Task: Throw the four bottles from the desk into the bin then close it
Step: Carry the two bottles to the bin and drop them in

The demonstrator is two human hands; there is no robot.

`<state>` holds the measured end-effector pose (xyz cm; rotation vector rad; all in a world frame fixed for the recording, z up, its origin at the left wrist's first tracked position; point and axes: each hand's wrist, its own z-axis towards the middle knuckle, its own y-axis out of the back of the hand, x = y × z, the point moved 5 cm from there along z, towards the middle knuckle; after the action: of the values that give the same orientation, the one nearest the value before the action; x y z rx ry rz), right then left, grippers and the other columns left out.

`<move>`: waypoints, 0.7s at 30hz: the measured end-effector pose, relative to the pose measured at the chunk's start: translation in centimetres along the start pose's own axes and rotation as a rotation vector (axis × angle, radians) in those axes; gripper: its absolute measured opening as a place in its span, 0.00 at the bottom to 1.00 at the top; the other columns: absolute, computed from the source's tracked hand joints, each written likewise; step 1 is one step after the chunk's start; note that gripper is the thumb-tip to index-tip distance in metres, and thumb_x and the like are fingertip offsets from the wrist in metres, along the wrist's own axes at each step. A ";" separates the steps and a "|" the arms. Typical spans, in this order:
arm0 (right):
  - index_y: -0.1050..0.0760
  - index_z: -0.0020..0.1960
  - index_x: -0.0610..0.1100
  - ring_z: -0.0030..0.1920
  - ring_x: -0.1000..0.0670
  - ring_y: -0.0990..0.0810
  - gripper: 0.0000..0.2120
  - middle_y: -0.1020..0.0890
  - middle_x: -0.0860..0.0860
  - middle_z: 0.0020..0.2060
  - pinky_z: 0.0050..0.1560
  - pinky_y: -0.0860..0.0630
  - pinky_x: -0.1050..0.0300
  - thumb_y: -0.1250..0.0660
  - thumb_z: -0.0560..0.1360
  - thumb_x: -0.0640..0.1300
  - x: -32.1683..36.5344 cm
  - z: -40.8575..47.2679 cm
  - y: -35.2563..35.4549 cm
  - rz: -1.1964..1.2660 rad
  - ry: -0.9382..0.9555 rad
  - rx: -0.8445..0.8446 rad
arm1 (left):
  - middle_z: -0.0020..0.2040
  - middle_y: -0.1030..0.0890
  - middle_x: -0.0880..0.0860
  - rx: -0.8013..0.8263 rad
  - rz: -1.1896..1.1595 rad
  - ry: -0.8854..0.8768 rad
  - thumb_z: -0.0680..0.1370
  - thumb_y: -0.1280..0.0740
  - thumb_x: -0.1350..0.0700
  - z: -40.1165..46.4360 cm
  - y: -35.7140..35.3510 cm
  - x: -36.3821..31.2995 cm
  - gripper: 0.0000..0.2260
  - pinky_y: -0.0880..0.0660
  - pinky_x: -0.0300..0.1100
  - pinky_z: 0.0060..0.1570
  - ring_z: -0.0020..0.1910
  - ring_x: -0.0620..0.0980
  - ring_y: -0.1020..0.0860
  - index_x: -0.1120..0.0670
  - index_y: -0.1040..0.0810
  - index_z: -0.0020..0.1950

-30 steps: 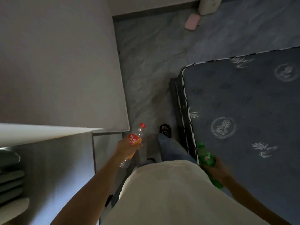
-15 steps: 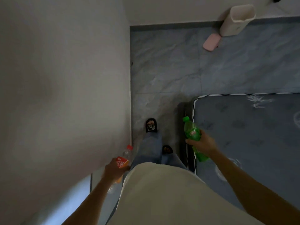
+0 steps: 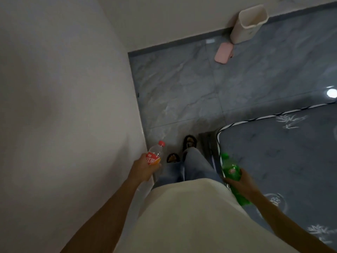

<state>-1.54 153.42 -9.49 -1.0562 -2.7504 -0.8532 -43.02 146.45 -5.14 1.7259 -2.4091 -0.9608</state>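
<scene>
Your left hand (image 3: 144, 168) grips a clear bottle (image 3: 155, 155) with a red cap and red label, held beside the pale wall (image 3: 63, 106). Your right hand (image 3: 240, 183) holds a green bottle (image 3: 230, 169) over the edge of the mattress (image 3: 282, 152). Across the grey tiled floor (image 3: 182, 92), the open cream bin (image 3: 248, 24) stands against the far wall, its pink lid (image 3: 224, 52) lying just beside it.

We note a glossy marbled grey tile floor (image 3: 182, 92), a matt plastic bin (image 3: 246, 26), clear plastic on the left bottle (image 3: 155, 154), translucent green plastic on the right bottle (image 3: 230, 169), and a quilted cloth mattress (image 3: 282, 152).
</scene>
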 end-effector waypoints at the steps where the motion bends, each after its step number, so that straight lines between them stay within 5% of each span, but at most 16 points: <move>1: 0.28 0.65 0.41 0.51 0.40 0.19 0.33 0.18 0.40 0.54 0.56 0.22 0.42 0.20 0.67 0.50 -0.3 0.4 0.5 0.025 -0.033 -0.001 | 0.49 0.21 0.48 0.007 0.008 -0.030 0.71 0.24 0.42 1.3 0.6 -2.2 0.27 0.27 0.40 0.39 0.41 0.44 0.22 0.49 0.26 0.65; 10: 0.24 0.59 0.38 0.44 0.42 0.19 0.26 0.17 0.40 0.47 0.46 0.24 0.49 0.20 0.67 0.47 5.5 6.6 6.9 0.238 -0.156 -0.056 | 0.55 0.17 0.53 0.085 0.231 -0.177 0.68 0.24 0.39 11.2 4.7 -20.2 0.29 0.19 0.51 0.56 0.52 0.54 0.18 0.49 0.25 0.65; 13: 0.24 0.61 0.42 0.47 0.42 0.19 0.26 0.17 0.43 0.48 0.50 0.23 0.49 0.20 0.67 0.48 9.8 9.6 10.2 0.296 -0.118 -0.075 | 0.52 0.17 0.52 0.094 0.298 -0.182 0.69 0.24 0.40 14.0 5.7 -24.2 0.21 0.18 0.49 0.51 0.48 0.54 0.17 0.45 0.24 0.58; 17: 0.25 0.60 0.46 0.49 0.42 0.18 0.27 0.18 0.46 0.48 0.49 0.24 0.51 0.20 0.66 0.52 15.5 13.6 15.6 0.331 -0.076 -0.123 | 0.44 0.16 0.51 0.095 0.438 -0.167 0.69 0.26 0.38 16.7 7.4 -28.1 0.20 0.25 0.36 0.29 0.34 0.45 0.18 0.47 0.22 0.55; 21: 0.27 0.62 0.45 0.50 0.43 0.19 0.32 0.18 0.47 0.49 0.48 0.25 0.53 0.21 0.64 0.56 20.6 17.2 21.4 0.384 -0.036 -0.204 | 0.45 0.17 0.50 0.147 0.522 -0.107 0.67 0.23 0.42 20.0 9.2 -31.8 0.19 0.26 0.35 0.30 0.34 0.43 0.20 0.47 0.21 0.54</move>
<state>-1.47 187.75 -8.58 -1.5800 -2.3980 -1.0697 -45.79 184.96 -6.65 0.9923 -2.8379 -0.8316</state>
